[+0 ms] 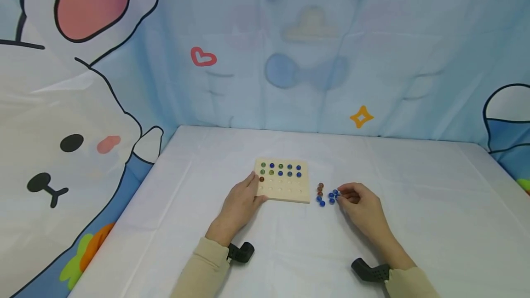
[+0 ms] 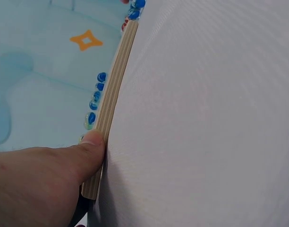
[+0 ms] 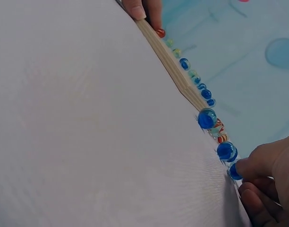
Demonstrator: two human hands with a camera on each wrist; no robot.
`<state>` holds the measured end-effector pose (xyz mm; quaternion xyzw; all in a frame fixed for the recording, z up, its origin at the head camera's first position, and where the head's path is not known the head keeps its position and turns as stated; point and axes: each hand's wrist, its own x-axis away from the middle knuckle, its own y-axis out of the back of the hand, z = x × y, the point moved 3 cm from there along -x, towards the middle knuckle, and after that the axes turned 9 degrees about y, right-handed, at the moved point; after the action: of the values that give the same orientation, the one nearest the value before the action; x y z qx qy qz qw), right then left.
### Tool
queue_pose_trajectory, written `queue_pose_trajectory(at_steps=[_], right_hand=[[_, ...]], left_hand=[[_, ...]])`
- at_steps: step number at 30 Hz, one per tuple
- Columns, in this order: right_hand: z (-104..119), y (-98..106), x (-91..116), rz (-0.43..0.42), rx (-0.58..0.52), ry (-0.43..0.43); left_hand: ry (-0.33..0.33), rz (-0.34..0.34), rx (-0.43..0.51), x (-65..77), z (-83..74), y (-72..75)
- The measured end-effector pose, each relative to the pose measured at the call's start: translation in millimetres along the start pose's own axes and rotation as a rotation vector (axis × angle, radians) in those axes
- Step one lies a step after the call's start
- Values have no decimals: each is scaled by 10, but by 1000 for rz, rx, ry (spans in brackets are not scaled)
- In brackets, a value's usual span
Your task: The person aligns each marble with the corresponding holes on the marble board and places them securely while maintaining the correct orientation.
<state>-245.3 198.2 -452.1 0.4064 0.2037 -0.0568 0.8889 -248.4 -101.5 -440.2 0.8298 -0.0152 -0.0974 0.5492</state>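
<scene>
A pale wooden board (image 1: 288,192) with rows of shallow hollows lies on the table. Green and blue glass marbles sit in its two far rows, and one reddish-brown marble (image 1: 262,179) is at the left of the third row. My left hand (image 1: 241,203) grips the board's near left corner, thumb along the near edge. To the right of the board, loose blue marbles (image 1: 322,203) and reddish-brown marbles (image 1: 320,185) lie in a small group. My right hand (image 1: 364,206) pinches a blue marble (image 3: 236,170) at the group's right side, partly hidden by the fingertips.
A white cloth (image 1: 434,206) covers the table. Behind it hangs a light blue printed curtain (image 1: 232,91) with cartoon figures. Dark wrist-worn devices (image 1: 241,253) stick out from both beige sleeves (image 1: 203,268).
</scene>
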Motion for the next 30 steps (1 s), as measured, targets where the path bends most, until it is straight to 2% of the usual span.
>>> queue_pose_trajectory(at_steps=[21, 30], right_hand=[[67, 17, 1, -22, -1, 57], [8, 1, -12, -11, 19, -2]], left_hand=[[-2, -3, 15, 4, 2, 2], [-4, -2, 16, -7, 7, 5]])
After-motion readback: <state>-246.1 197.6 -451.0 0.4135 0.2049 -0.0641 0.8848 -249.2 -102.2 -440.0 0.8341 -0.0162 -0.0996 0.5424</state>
